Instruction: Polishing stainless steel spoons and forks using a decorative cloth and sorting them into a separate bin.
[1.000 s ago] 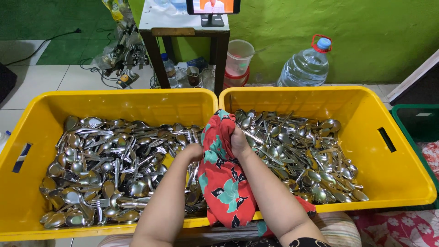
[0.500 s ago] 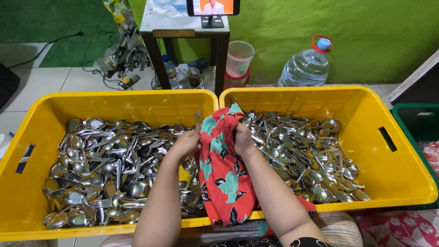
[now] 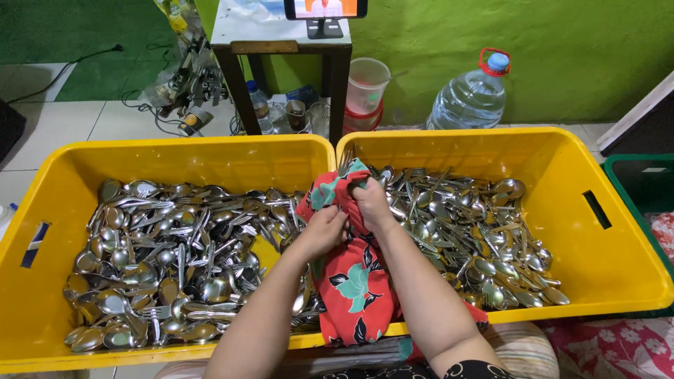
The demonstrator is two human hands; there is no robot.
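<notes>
A red cloth with green and black flowers [image 3: 354, 281] hangs over the joined rims of two yellow crates. My left hand [image 3: 324, 230] and my right hand [image 3: 371, 203] are both closed on its bunched upper part. A metal fork [image 3: 345, 161] sticks up out of the bunched cloth above my right hand, wrapped in the fabric. The left crate [image 3: 42, 210] and the right crate [image 3: 597, 231] both hold several steel spoons and forks [image 3: 175, 260].
Beyond the crates stand a dark wooden table leg [image 3: 337, 84], a large water bottle [image 3: 474, 95], stacked plastic tubs [image 3: 366, 88], small bottles and cables on a tiled floor. A green crate [image 3: 642, 182] sits at the right. A patterned fabric [image 3: 618, 351] lies at the bottom right.
Both hands have risen and shifted toward the far rims with the cloth bunched tighter. A fork tip now shows above the cloth.
</notes>
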